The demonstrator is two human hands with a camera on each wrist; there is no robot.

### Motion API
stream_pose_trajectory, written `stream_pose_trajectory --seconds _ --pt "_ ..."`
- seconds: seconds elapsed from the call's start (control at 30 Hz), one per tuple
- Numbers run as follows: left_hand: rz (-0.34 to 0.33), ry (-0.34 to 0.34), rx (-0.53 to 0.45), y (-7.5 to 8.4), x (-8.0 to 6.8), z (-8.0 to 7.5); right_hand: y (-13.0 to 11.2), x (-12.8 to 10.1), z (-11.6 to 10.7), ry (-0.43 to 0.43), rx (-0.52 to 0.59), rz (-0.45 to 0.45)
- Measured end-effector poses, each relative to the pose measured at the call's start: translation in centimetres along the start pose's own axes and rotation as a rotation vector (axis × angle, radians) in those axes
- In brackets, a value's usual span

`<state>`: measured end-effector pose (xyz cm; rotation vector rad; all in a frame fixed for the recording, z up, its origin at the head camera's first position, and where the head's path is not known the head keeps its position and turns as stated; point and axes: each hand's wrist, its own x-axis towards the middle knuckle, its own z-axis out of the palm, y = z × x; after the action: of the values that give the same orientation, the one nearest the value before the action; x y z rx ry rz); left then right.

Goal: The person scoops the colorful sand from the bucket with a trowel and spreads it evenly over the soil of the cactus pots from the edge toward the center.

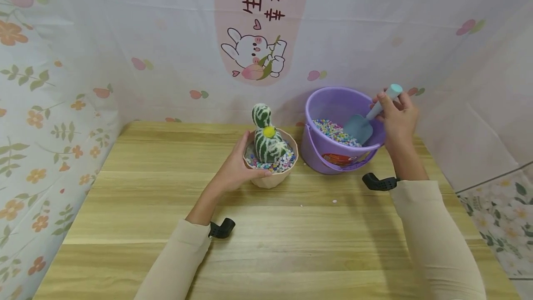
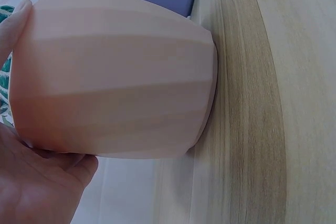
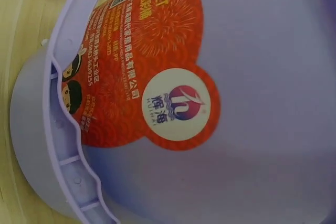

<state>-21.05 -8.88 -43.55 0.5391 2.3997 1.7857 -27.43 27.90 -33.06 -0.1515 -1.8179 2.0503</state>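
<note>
My left hand (image 1: 238,166) holds a pale pink faceted flowerpot (image 1: 270,180) on the table, thumb over the near rim and fingers round its left side. In the pot a green cactus (image 1: 266,145) with white fuzz and a yellow flower stands upright among colourful pebbles (image 1: 283,163). The left wrist view shows the flowerpot's side (image 2: 115,72) with the left hand (image 2: 42,182) at its rim. My right hand (image 1: 399,117) grips the handle of a blue shovel (image 1: 360,128), its blade down inside a purple bucket (image 1: 329,101) of coloured pebbles (image 1: 333,131).
A red label (image 3: 152,40) marks the bucket's side, below its hanging handle (image 3: 65,171). Stray pebbles (image 1: 334,201) lie on the wooden table (image 1: 266,249). A printed cloth (image 1: 166,50) hangs close behind the pot and bucket.
</note>
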Motion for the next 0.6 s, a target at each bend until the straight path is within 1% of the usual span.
stream_pose_trajectory --seconds 0.07,0.23,0.4,0.6 --pt "0.011 0.004 0.002 -0.3 -0.02 0.01 0.27 -0.04 0.05 -0.02 -0.011 -0.017" --pt "0.006 0.016 0.016 -0.32 -0.18 -0.04 0.63 -0.15 0.22 -0.101 -0.096 -0.071" --pt "0.009 0.015 0.022 -0.32 -0.18 0.01 0.51 -0.35 0.22 -0.152 -0.15 -0.062" --pt "-0.001 0.024 0.033 -0.36 -0.12 0.05 0.3 -0.15 0.43 -0.198 -0.255 -0.065"
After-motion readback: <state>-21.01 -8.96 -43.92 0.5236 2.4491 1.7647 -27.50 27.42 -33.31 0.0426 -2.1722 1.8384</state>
